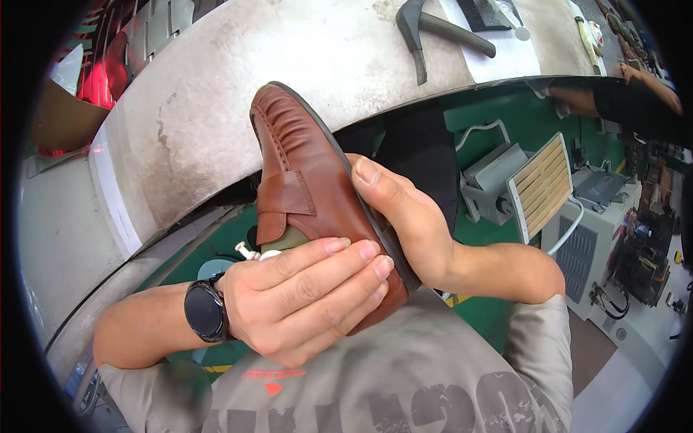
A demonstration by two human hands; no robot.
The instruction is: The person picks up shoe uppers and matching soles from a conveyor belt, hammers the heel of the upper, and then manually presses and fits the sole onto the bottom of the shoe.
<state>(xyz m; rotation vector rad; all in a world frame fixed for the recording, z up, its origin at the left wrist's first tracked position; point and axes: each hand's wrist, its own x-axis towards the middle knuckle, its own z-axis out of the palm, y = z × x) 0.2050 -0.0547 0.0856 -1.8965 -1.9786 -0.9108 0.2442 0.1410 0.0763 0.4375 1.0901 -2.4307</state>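
Brown leather loafer at the centre of the frame, toe toward the top, heel toward the lower right, dark sole edge along its right side; front end seen against the pale worktable. Right hand, right of centre: clasping the loafer from the sole side, thumb laid at the sole edge, other fingers hidden behind. Left hand, lower centre: fingers pressed together, stretched flat on the loafer's side near the heel; thumb out of sight, closure around the loafer impossible to tell. Just above its knuckles, beside the loafer's opening: small white item, kind unclear. At the left wrist: dark round watch. Top of frame, right of centre, on the worktable: hammer, head to the left, handle slanting to the lower right. Right of frame: slatted wooden panel. Upper left: brown cardboard box.
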